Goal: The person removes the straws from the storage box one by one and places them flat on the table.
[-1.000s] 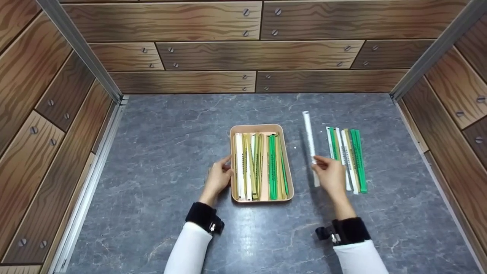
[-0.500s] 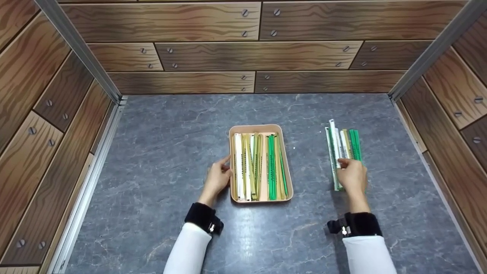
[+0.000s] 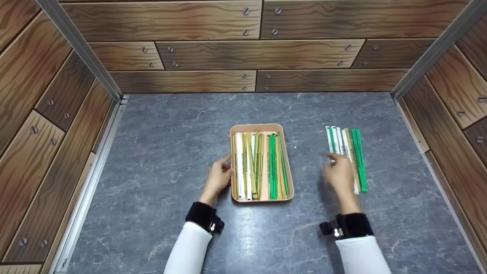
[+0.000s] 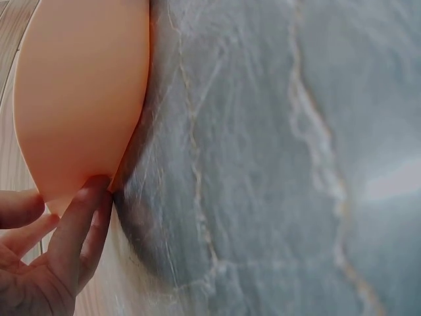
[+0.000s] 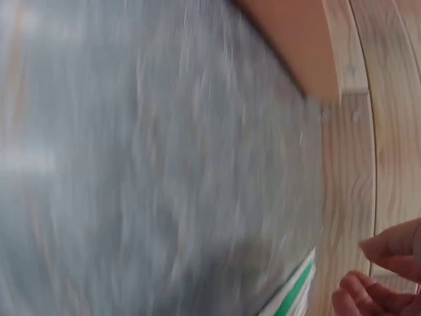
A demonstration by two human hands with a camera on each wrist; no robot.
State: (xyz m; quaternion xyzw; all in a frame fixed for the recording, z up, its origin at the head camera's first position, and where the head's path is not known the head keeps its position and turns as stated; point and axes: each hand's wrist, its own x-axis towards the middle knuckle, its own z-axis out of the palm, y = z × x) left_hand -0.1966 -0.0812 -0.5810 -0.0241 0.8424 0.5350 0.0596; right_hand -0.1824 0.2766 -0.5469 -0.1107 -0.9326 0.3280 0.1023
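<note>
Head view: tray sits mid-table, full of sticks with long axes running away from the person. Left hand rests at the tray's left wall, fingers relaxed against it, gripping nothing. Right of the tray, a row of sticks lies parallel; right hand is over its near-left end, blurred, fingers loose and empty. Left wrist view: fingertips touch the tray wall. Right wrist view: blurred; loosely curled fingers, green stick just left of them.
</note>
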